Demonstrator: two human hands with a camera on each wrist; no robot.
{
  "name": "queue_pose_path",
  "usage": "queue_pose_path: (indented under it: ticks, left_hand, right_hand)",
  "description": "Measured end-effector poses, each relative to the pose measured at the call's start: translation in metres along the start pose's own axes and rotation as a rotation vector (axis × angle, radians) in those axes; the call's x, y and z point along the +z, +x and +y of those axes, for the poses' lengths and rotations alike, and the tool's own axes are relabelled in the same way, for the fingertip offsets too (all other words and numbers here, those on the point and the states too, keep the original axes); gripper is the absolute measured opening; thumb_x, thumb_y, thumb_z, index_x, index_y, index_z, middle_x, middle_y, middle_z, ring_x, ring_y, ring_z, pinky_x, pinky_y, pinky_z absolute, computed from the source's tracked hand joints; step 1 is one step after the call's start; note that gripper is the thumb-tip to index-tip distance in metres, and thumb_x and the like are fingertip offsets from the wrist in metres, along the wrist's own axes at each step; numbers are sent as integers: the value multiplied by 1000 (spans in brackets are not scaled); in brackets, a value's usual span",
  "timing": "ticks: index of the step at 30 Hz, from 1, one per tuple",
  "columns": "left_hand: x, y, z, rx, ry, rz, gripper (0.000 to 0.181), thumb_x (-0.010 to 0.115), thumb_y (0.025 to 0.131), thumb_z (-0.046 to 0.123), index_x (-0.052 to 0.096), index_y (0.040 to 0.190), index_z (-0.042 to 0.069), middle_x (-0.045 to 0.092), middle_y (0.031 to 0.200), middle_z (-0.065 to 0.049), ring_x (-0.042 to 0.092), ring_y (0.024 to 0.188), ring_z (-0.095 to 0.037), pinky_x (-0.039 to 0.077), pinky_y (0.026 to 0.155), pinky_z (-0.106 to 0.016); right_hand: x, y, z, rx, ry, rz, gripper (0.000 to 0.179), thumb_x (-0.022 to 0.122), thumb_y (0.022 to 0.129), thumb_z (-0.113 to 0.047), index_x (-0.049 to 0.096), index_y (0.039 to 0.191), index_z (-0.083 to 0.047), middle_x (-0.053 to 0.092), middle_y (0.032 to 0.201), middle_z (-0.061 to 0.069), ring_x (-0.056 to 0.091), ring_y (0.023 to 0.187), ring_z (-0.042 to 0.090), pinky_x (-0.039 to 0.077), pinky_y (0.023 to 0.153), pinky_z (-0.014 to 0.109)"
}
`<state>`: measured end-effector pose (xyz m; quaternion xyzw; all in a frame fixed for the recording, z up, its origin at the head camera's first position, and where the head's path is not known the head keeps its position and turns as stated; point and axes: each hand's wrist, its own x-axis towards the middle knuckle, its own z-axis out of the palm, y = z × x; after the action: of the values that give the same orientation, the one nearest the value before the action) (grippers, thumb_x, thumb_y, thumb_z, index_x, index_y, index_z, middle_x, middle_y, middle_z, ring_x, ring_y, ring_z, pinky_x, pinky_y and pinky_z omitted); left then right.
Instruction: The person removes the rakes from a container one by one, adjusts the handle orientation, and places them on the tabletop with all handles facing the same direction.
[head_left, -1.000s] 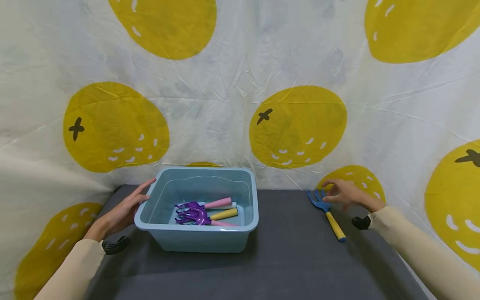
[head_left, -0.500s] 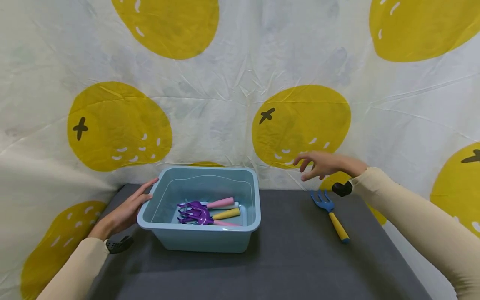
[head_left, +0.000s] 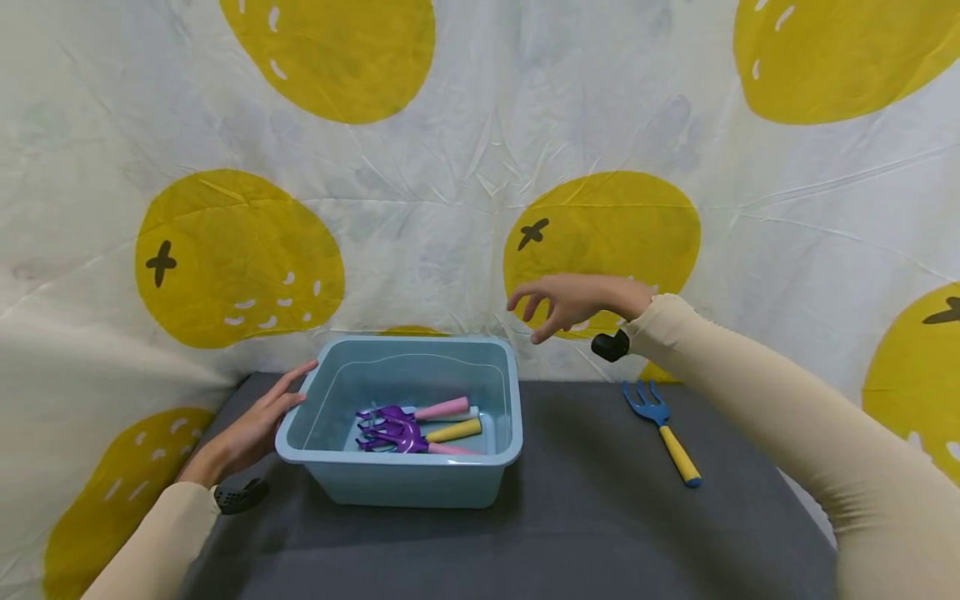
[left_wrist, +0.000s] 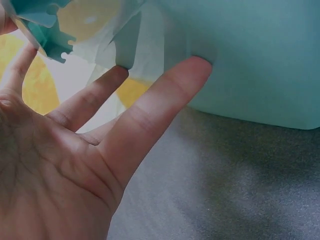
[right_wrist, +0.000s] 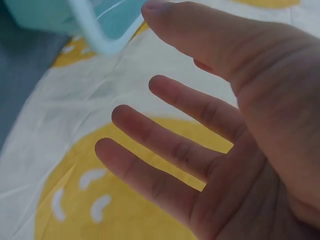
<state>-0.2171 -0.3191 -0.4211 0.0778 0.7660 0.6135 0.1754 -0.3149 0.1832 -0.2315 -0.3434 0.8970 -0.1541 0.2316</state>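
In the head view, my left hand (head_left: 255,427) rests against the left side of a light blue plastic tub (head_left: 405,485). The left wrist view shows its fingers spread, with fingertips touching the tub's outer wall (left_wrist: 260,75). My right hand (head_left: 573,300) is in the air beyond the tub's right rear corner and holds nothing. Its fingers are apart and relaxed in the right wrist view. Inside the tub lie several small garden forks (head_left: 405,435) with purple heads and pink or yellow handles, partly overlapping. A blue garden fork (head_left: 663,429) with a yellow handle lies to the right.
A dark grey cloth-covered table (head_left: 570,525) bears the tub and the lone fork. Behind it hangs a white curtain (head_left: 450,250) printed with large yellow fruit, close to the table's back edge.
My right hand has left its place beside the blue garden fork, rising and moving left toward the tub with nothing in it. The fork stays on the table. My left hand keeps its place.
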Motion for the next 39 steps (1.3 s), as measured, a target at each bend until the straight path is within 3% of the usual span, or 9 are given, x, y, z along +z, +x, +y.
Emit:
queue_pose_path:
  ticks: [6, 13, 18, 26, 32, 36, 39]
  left_hand:
    - [-3, 2, 3, 3, 5, 5, 67, 42, 109, 42, 6, 164, 35, 8, 168, -20, 34, 139, -54, 48, 100, -60]
    - [-1, 0, 5, -43, -44, 9, 66, 42, 108, 37, 7, 164, 35, 12, 166, -19, 41, 133, -52, 50, 97, -58]
    - [1, -1, 6, -22, -28, 25, 65, 42, 108, 37, 10, 164, 34, 14, 165, -19, 44, 130, -49, 50, 97, -57]
    - [5, -2, 6, -33, -16, 53, 64, 43, 108, 39, 12, 164, 36, 15, 165, -19, 46, 128, -51, 53, 92, -59]
    - [4, -1, 6, -17, 7, 54, 63, 42, 108, 39, 13, 163, 38, 15, 164, -19, 43, 129, -51, 53, 91, -58]
    - [4, -2, 5, -13, 8, 52, 63, 42, 108, 39, 12, 163, 38, 14, 164, -20, 43, 130, -52, 53, 90, -59]
    - [4, -3, 5, -11, 3, 58, 62, 42, 108, 38, 13, 163, 38, 14, 164, -20, 43, 130, -53, 54, 90, -59]
  right_hand:
    - [-1, 31, -31, -46, -45, -38, 63, 79, 92, -23, 48, 146, -20, 60, 138, 14, 71, 101, 26, 58, 83, 42]
    - [18, 69, -55, -83, -74, -108, 65, 78, 92, -24, 47, 148, -25, 57, 144, 12, 62, 116, 23, 59, 82, 39]
    - [29, 91, -66, -125, -92, -144, 66, 79, 92, -24, 46, 149, -26, 57, 145, 11, 64, 113, 21, 59, 81, 41]
    - [51, 123, -72, -125, -77, -184, 65, 79, 92, -21, 47, 148, -27, 58, 143, 8, 61, 121, 24, 58, 85, 42]
    - [82, 151, -68, -98, -107, -222, 62, 78, 92, -23, 48, 147, -28, 58, 142, 10, 59, 121, 24, 57, 87, 43]
    - [106, 168, -65, -87, -186, -239, 62, 79, 91, -25, 49, 145, -30, 60, 140, 9, 60, 116, 21, 54, 91, 42]
    - [123, 177, -64, -65, -275, -228, 59, 79, 91, -30, 53, 143, -33, 64, 129, 1, 60, 111, 18, 53, 90, 42]
